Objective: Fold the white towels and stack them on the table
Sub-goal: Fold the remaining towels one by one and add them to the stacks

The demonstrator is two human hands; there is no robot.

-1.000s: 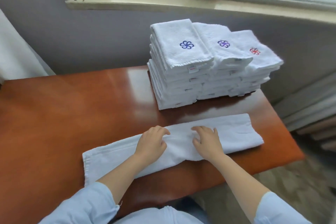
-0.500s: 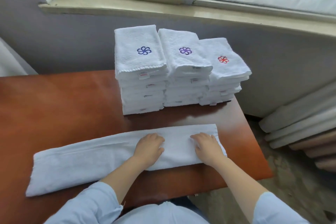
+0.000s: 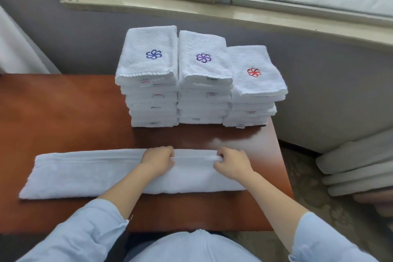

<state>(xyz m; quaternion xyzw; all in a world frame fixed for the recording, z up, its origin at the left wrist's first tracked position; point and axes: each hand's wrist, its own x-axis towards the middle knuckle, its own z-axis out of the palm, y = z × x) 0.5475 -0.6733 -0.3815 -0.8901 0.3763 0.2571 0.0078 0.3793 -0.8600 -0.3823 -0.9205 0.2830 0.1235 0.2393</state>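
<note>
Two pale-blue sleeves [image 3: 85, 232] reach in from the near edge. The left hand [image 3: 158, 160] and right hand [image 3: 232, 164] sit near each other on the towel [image 3: 85, 172], right of its middle. Each has its fingers curled down, pinching a raised ridge of cloth that runs along the band close to its far edge.

The towel lies flat along the near side of the table [image 3: 63, 112]. It is a long, narrow band of soft white terry, already doubled lengthwise.

As I read it, the lengthwise fold is being set. The next move calls for carrying one end over to shorten the band, with the edges matched so the layers do not slip. The table is glossy red-brown wood, probably slick under cloth.

Farther back, three stacks [image 3: 203, 95] of folded towels stand touching side by side, plush and square-edged. Their tops bear a blue flower [image 3: 153, 54], a purple flower [image 3: 203, 57] and a red flower [image 3: 254, 72]. Beyond runs a pale stone sill [image 3: 191, 10].
</note>
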